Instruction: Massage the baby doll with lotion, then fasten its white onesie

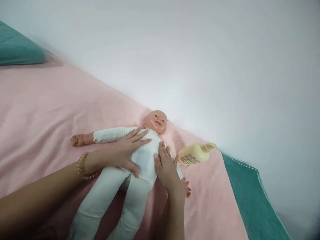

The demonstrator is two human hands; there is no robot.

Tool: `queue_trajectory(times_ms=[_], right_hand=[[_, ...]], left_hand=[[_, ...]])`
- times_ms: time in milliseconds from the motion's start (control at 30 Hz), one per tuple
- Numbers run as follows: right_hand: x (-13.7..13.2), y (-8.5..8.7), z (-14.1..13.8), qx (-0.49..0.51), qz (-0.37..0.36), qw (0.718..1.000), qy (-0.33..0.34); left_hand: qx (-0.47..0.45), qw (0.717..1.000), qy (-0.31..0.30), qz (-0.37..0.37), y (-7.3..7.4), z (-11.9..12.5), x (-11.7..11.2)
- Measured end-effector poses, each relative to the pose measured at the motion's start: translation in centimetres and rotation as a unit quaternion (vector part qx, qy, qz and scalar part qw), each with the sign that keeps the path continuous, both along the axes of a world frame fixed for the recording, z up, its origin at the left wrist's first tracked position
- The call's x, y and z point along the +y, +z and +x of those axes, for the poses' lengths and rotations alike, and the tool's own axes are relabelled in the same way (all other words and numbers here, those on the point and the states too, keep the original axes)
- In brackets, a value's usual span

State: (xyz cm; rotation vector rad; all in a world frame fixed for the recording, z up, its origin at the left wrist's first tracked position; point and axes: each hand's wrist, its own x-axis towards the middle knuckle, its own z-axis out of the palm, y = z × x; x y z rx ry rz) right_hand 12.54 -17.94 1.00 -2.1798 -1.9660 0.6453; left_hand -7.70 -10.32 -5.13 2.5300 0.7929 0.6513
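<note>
Lying face up: a bald, plastic-headed doll with a white cloth body is seen stretched on a smooth pink cloth, its head placed close to a plain white wall
Bare left hand: spread flat over one side of the doll's torso, with fingers fanned below the neck and nothing gripped
Wrist: an amber-toned beaded bracelet is worn on the left arm
Bare right hand: laid against the torso's opposite side, fingers loosely parted, nothing clasped
Pale yellow plastic pump bottle: laid just beside the right hand; whether it is touched cannot be told
Teal-green cloth: shown beyond the pink cloth's right edge
</note>
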Motion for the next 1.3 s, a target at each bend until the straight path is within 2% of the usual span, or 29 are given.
queue_trajectory(times_ms=[67, 133, 233, 333, 433, 500, 600, 733, 1033, 1100, 1200, 1300], right_hand=[[-0.1, 0.3, -0.6, -0.029, 0.015, 0.999, -0.003], [-0.4, 0.8, -1.4, -0.043, 0.035, 0.998, 0.011], [-1.3, 1.7, -3.0, -0.012, 0.060, 0.994, 0.085], [-2.1, 1.9, -4.7, 0.044, 0.076, 0.979, 0.185], [-1.9, 1.2, -5.8, 0.103, 0.068, 0.957, 0.262], [-1.3, 0.5, -5.9, 0.134, 0.073, 0.951, 0.269], [-0.2, -0.4, -5.4, 0.142, 0.110, 0.959, 0.219], [0.5, -1.4, -4.2, 0.099, 0.136, 0.974, 0.154], [0.7, -2.3, -3.4, 0.019, 0.104, 0.993, -0.050], [0.2, -2.3, -3.3, 0.019, 0.107, 0.992, -0.066], [-0.3, -2.6, -3.0, 0.051, 0.150, 0.983, -0.090], [1.4, -2.6, -3.0, 0.070, 0.199, 0.970, -0.120]], left_hand=[[-0.010, 1.000, 0.029, 0.007, -0.5, 0.0, 0.1], [-0.037, 0.997, 0.066, 0.003, -0.4, 0.1, 0.2], [-0.107, 0.982, 0.153, -0.020, 1.0, 0.0, 0.2], [-0.172, 0.954, 0.243, -0.033, 2.7, -0.3, 0.1], [-0.224, 0.931, 0.283, -0.058, 3.6, -0.5, -0.2], [-0.246, 0.921, 0.292, -0.081, 3.8, -0.6, -0.3], [-0.255, 0.915, 0.295, -0.105, 3.8, -0.7, -0.3], [-0.250, 0.914, 0.295, -0.125, 3.7, -0.6, -0.2], [-0.273, 0.895, 0.299, -0.187, 4.6, 0.1, -1.1], [-0.297, 0.882, 0.297, -0.214, 4.9, 0.3, -1.4], [-0.358, 0.849, 0.280, -0.271, 5.6, -0.1, -2.7], [-0.411, 0.800, 0.276, -0.340, 5.1, -1.8, -5.5]])
